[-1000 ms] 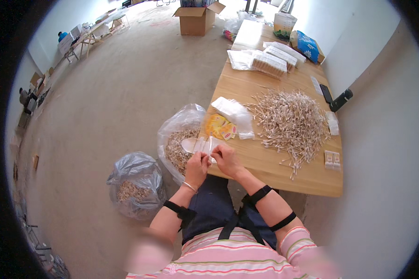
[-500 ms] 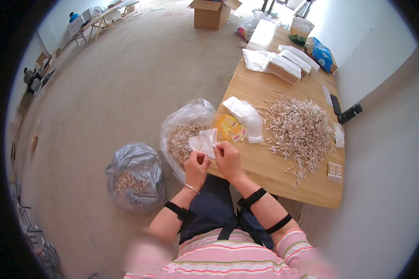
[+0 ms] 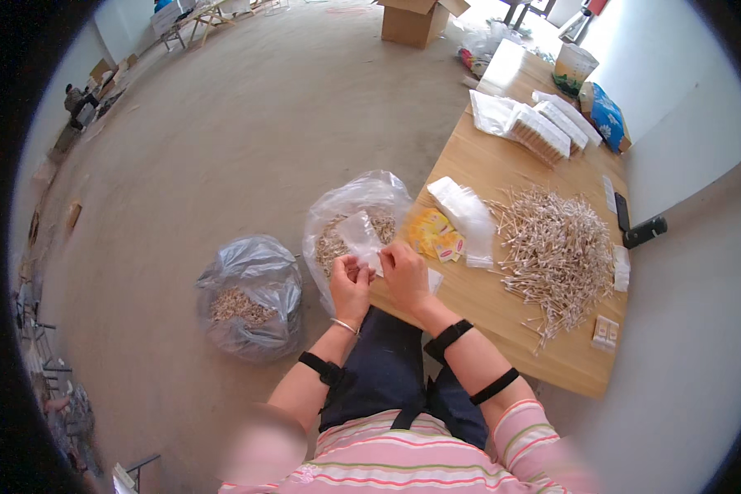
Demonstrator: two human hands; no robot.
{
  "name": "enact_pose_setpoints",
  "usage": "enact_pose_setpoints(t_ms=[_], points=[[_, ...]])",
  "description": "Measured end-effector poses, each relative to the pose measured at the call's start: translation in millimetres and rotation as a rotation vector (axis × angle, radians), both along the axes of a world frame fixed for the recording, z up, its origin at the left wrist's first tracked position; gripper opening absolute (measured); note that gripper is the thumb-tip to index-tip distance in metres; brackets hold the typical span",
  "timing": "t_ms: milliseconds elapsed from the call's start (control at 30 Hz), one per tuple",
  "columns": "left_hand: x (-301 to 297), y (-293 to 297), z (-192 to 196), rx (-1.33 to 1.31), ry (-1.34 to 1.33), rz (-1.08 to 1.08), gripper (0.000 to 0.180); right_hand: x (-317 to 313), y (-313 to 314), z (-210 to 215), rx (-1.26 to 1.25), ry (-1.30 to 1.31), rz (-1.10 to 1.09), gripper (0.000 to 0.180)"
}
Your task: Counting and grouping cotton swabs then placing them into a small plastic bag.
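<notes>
A small clear plastic bag point(image 3: 359, 234) sticks up from between my hands at the table's near left corner. My left hand point(image 3: 352, 286) has its fingers curled in on the lower part of the bag. Pinched at the bag's other side is my right hand point(image 3: 404, 273), thumb against fingertips. Behind it, a large clear sack point(image 3: 319, 216) holds loose cotton swabs point(image 3: 331, 244). Yellow printed cards point(image 3: 434, 234) and a stack of clear bags point(image 3: 463, 211) lie on the table past my right hand. A whitish flat piece point(image 3: 434, 281) shows beside my right wrist.
A big heap of cotton swabs point(image 3: 556, 251) covers the right of the wooden table point(image 3: 502, 325). Packed swab bundles point(image 3: 543, 132), a blue bag point(image 3: 605, 115) and a black bottle point(image 3: 645, 232) are farther off. Another swab sack point(image 3: 251, 296) stands on the floor at left.
The view has swung left, so the table sits farther right. The small bag now points up and away instead of spreading between my hands; the whitish piece beside my right wrist has come into sight.
</notes>
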State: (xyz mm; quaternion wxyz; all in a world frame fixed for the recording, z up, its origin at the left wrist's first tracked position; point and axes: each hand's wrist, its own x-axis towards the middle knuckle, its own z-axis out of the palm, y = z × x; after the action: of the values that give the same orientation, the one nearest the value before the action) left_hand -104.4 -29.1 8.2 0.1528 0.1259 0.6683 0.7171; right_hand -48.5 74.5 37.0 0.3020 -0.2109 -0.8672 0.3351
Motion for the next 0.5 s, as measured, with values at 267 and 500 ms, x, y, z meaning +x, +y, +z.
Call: enact_pose_setpoints(t_ms=[267,500], points=[[-46,-6,-11,0.077,-0.369,0.050,0.020,-47,29,-13,0.211,-0.131,0.080,0.008],[-60,11,-38,-0.084,-0.326,0.118,0.022,-56,29,-32,0.284,-0.170,0.133,0.009]])
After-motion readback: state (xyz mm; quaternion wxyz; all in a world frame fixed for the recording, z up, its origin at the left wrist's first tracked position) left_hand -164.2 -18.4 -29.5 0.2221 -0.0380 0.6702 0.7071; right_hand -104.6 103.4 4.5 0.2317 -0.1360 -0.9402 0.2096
